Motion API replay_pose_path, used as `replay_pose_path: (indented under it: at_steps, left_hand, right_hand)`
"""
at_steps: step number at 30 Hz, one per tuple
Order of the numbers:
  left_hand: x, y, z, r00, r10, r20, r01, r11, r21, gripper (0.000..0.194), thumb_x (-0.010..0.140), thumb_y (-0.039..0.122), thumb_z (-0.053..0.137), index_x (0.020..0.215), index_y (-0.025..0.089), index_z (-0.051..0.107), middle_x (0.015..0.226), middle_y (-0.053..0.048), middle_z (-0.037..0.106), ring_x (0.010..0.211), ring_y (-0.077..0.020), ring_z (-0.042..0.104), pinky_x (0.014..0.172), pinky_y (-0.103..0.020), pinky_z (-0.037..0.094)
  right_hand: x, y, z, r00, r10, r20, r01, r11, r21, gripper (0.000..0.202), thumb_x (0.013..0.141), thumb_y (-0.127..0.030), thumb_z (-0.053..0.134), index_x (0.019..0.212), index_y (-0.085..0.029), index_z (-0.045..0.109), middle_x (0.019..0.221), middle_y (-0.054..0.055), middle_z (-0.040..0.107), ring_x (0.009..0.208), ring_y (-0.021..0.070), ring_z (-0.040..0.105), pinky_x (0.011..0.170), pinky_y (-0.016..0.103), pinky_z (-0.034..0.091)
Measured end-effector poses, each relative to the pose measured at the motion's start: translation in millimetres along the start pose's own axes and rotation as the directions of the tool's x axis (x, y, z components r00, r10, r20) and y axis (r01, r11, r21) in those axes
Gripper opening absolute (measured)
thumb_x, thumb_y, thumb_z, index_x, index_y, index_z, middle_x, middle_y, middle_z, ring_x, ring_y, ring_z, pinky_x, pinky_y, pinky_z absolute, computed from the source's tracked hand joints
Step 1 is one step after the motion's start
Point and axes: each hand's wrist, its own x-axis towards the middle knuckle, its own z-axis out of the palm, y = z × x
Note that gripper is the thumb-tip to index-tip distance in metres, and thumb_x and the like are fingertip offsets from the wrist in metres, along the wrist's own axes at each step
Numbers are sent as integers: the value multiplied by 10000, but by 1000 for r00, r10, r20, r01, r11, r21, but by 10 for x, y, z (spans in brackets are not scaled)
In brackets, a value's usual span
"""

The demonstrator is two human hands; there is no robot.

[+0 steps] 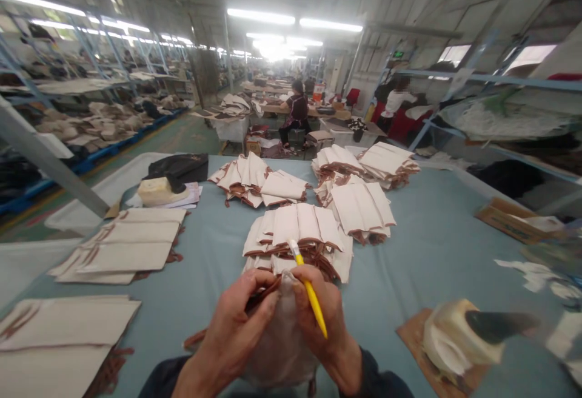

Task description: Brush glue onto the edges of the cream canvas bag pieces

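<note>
My left hand (pixel 245 310) is closed, thumb and fingers pinching a dark brown strip (pixel 264 292) at the top edge of a pale, translucent-looking piece (pixel 284 346). Opposite it, my right hand (pixel 325 313) is closed around a yellow-handled brush (pixel 311 295), whose pale tip points up and away from me. The right fingertips also meet the upper edge of the pale piece. Just beyond both hands lies a stack of cream pieces with brown edges (pixel 297 225). My hands hide part of the pale piece.
More cream stacks lie behind (pixel 361 204) and at left (pixel 136 240). A cream container with a dark brush (pixel 450 331) rests on a brown board at right; a similar block-like container (pixel 157 192) stands back left. A cardboard box (pixel 518 222) is at the right edge. Two people sit farther off.
</note>
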Motion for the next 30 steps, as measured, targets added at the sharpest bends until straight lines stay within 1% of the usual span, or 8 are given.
replay_pose_path:
  at_steps: [3, 9, 12, 15, 19, 25, 27, 30]
  left_hand:
    - [-331, -261, 5, 974, 79, -213, -43, 985, 170, 291, 913, 278, 730, 1202, 271, 703, 1199, -61, 797, 1107, -264, 765, 985, -390, 634]
    - [-723, -453, -22, 894, 309, -325, -168, 903, 397, 157, 963, 274, 720, 1120, 267, 718, 1183, -91, 767, 1057, -258, 771, 953, -391, 651]
    - [-754, -453, -32, 919, 286, -270, -175, 912, 371, 73, 977, 313, 700, 1018, 264, 734, 1078, -82, 769, 998, -252, 772, 915, -366, 650]
    - [-769, -511, -25, 949, 182, -256, -98, 946, 311, 146, 963, 354, 710, 1076, 261, 705, 989, -54, 781, 913, -249, 777, 838, -352, 659]
    - [-751, -608, -35, 935, 130, -330, -30, 957, 290, 310, 923, 360, 738, 1201, 237, 677, 1211, -103, 767, 1137, -307, 744, 1030, -465, 612]
    - [-796, -568, 49, 995, -72, -73, 81, 988, 129, 174, 919, 382, 703, 1028, 270, 779, 1035, -80, 829, 982, -307, 777, 893, -417, 632]
    - [-812, -487, 84, 984, -176, -17, 176, 982, 63, 229, 895, 420, 708, 1034, 264, 802, 1053, -97, 841, 991, -331, 782, 894, -421, 628]
    - [-724, -309, 52, 921, -367, 133, 380, 920, -96, 327, 885, 489, 699, 1045, 222, 795, 1011, -96, 839, 934, -330, 777, 818, -390, 633]
  right_hand:
    - [-206, -52, 61, 998, 7, -69, -10, 999, -45, 145, 1095, -253, 487, 1082, -258, 631, 779, -2, 762, 620, 165, 746, 595, 250, 588]
    - [-308, -148, 41, 987, -100, -126, 86, 990, -110, 160, 1097, -236, 481, 1141, -273, 630, 770, 11, 748, 626, 189, 739, 600, 294, 608]
    - [-326, -202, 60, 984, -110, -142, 93, 988, -119, 173, 1116, -272, 460, 1155, -267, 628, 793, 19, 753, 648, 192, 747, 608, 296, 612]
    - [-363, -234, 88, 983, -108, -150, 89, 988, -126, 190, 1124, -297, 446, 1159, -266, 630, 786, 15, 748, 646, 190, 742, 604, 293, 606]
    - [-403, -238, 106, 983, -127, -136, 111, 987, -118, 189, 1127, -311, 450, 1137, -265, 634, 784, 15, 750, 644, 188, 744, 594, 286, 602]
    - [-420, -211, 95, 983, -150, -111, 142, 987, -73, 174, 1112, -270, 456, 1165, -261, 621, 764, 19, 752, 609, 185, 727, 583, 295, 595]
    - [-442, -200, 112, 983, -153, -97, 149, 987, -55, 172, 1108, -269, 455, 1177, -257, 612, 761, 22, 751, 610, 187, 722, 587, 299, 590]
    - [-497, -184, 169, 989, -135, -56, 133, 991, -28, 176, 1106, -289, 461, 1172, -258, 621, 735, 15, 731, 582, 186, 696, 573, 303, 563]
